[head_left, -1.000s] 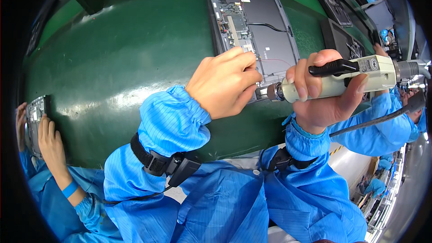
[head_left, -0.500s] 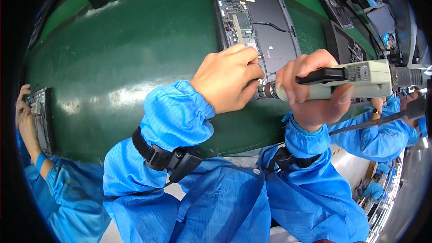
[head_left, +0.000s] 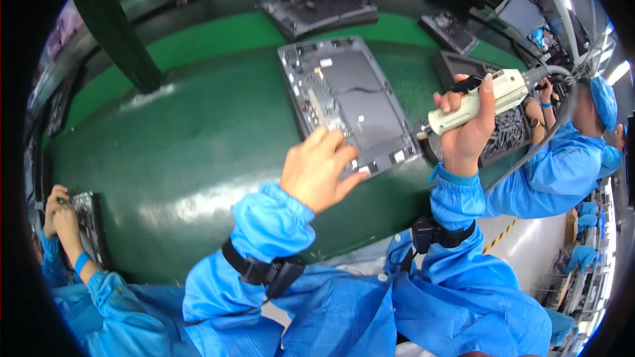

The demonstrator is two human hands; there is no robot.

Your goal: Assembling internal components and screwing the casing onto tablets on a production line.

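Note:
An opened laptop base [head_left: 370, 119] lies on the green bench, with a circuit board along its left side and a black cable across its grey interior. My left hand [head_left: 317, 168] rests at its near-left corner, fingertips on the board's lower end and thumb apart near the front edge. I see nothing held in that hand, though some fingertips are hidden. To the right, my right hand [head_left: 466, 122] grips a cream electric screwdriver [head_left: 509, 89], its tip pointing left and apart from the laptop base. A cable runs from the tool's rear end.
Beneath the screwdriver sits a black tray [head_left: 444, 66] of small grey parts. Farther back lie another dark laptop part [head_left: 317, 8] and a smaller dark panel [head_left: 451, 33]. A dark post [head_left: 116, 33] stands at the left. Co-workers' hands [head_left: 63, 218] work at far left, others at right.
My right hand has drawn the screwdriver away from the laptop base, to the right and over the tray. My left hand's thumb has spread from the fingers. The view has shifted too.

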